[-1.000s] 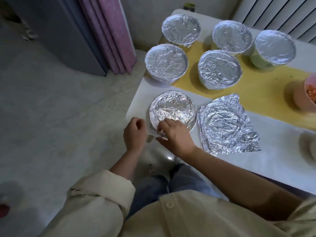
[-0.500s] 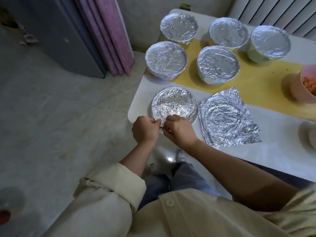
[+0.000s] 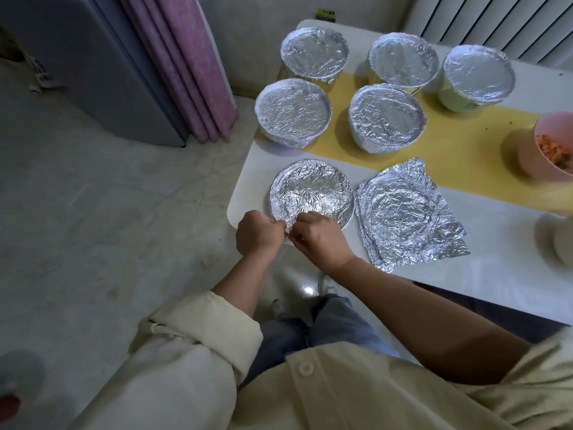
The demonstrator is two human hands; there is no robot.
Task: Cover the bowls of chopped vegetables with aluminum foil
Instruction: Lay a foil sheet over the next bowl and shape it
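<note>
silver foil is lying crimped over the near bowl (image 3: 311, 193), which is sitting at the left corner of the white surface (image 3: 465, 287), a little above the middle of the frame. both hands are meeting at its nearest rim. the left hand (image 3: 259, 232) is curling tight, thumb and fingertips pinching a fold of foil at the edge. the right hand (image 3: 321, 235) is curling the same way and nipping that fold from the other side. they are probably working so close because the slack is bunching there, and tucking it under the rim is what is making the cover grip.

just right of the bowl a loose foil sheet (image 3: 406, 212) is lying flat, showing a round imprint. it is likely waiting for the pink bowl (image 3: 536, 156) at the right edge, which is standing uncovered with orange chopped pieces showing. five covered bowls (image 3: 387, 114) are standing in the upper part of the frame, on or beside a yellow strip (image 3: 459, 150). they are well apart from the hands, seemingly leaving the near edge free for wrapping.

around the surface, a pale mottled floor (image 3: 108, 212) is filling the left of the frame. a pink curtain (image 3: 192, 57) is hanging beside a grey cabinet (image 3: 93, 63) at upper left, and a ribbed white panel (image 3: 496, 23) is showing at upper right.
</note>
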